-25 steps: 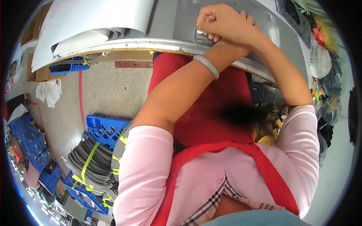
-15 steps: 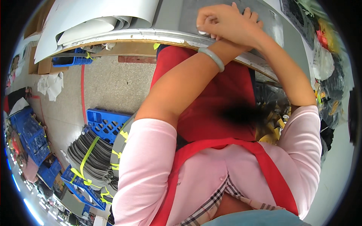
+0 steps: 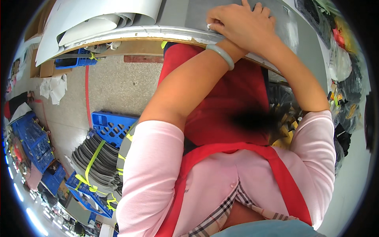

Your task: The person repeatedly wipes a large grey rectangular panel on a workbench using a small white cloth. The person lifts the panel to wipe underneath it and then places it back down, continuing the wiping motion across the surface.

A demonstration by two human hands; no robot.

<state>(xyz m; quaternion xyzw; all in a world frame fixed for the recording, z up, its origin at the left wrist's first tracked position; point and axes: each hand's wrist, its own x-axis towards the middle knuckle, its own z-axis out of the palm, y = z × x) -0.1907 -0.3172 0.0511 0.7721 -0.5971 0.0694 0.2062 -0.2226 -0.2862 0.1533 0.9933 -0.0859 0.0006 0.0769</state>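
Observation:
My forearms cross over a dark grey sheet on the worktable. Above the other, my right hand is closed, its fingertips pinching a small white piece that I cannot make out further. It seems to touch the sheet's surface. Beneath and beyond it lies my left hand, mostly hidden; its visible fingers are stretched out and spread on the sheet. A pale bangle circles my left wrist.
Large curled white sheets lie at the table's left. Below them, blue crates and a strapped stack of grey pieces stand on the floor. Plastic bags crowd the right side. The table's front edge runs under my forearms.
My right hand has shifted slightly down and left across the sheet, still pinching the white piece. My left fingers remain spread, showing a little differently behind it.

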